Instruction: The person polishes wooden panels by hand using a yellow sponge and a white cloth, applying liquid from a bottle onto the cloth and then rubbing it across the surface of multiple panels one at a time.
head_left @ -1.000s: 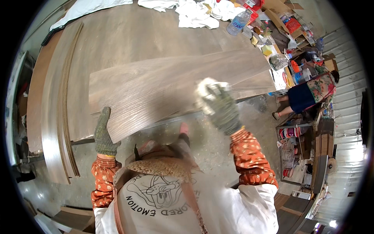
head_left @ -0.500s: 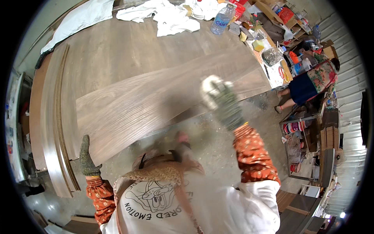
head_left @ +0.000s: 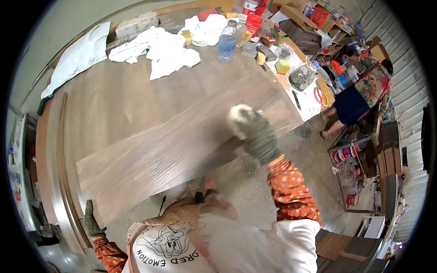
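Note:
A long wood-grain plank [head_left: 136,159] lies slantwise over the near side of the table, on other boards of like colour. Over its right part is my right hand [head_left: 255,136] in a dark green glove, smeared by motion, closed on a bunched white cloth [head_left: 241,116] pressed to the surface. My left hand [head_left: 93,222], gloved too, is at the plank's near left corner, fingers stretched along its end; its palm side is hidden.
Narrow strips [head_left: 63,173] lie along the table's left side. White cloths [head_left: 168,52] and a clear water bottle [head_left: 226,43] are at the back. Tools and sponges crowd the right corner, including scissors [head_left: 318,95]. A person [head_left: 364,93] stands beyond, at right.
My view has shifted, so the table and my left hand sit lower. My right hand with the cloth has moved slightly back leftward along the plank. My left hand stays at the corner.

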Action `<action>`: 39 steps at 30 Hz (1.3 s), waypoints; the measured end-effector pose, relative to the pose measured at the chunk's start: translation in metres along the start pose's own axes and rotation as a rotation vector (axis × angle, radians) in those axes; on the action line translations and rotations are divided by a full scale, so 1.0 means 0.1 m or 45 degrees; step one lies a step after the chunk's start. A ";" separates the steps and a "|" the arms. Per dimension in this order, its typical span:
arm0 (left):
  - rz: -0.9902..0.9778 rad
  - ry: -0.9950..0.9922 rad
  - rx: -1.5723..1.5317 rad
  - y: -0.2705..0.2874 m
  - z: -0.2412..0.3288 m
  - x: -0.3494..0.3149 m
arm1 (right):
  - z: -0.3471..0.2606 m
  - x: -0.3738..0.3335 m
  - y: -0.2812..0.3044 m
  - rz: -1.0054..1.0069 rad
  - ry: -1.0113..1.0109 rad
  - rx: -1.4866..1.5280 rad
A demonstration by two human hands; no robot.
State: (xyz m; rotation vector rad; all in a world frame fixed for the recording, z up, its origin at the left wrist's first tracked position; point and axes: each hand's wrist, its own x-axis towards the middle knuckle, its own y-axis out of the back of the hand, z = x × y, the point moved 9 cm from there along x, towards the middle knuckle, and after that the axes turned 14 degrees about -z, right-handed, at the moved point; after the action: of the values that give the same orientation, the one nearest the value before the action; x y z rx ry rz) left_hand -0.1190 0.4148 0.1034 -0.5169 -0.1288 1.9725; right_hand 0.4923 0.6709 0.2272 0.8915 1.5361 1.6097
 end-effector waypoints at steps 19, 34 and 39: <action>-0.137 -0.181 0.763 -0.26 -0.02 -0.33 | 0.89 1.15 0.02 0.210 0.103 0.422; -0.463 -0.122 0.337 -1.01 0.34 -0.15 | -4.27 0.87 0.83 -0.218 1.072 0.261; -0.282 -0.715 1.588 -0.55 0.83 0.01 | -5.02 0.74 1.24 0.408 1.348 0.391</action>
State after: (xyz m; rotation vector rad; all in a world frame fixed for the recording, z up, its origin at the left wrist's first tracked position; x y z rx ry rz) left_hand -0.1070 0.4515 0.1953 0.8193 0.6382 1.5487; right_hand 0.0154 0.4842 0.3270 0.4178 2.4928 2.3037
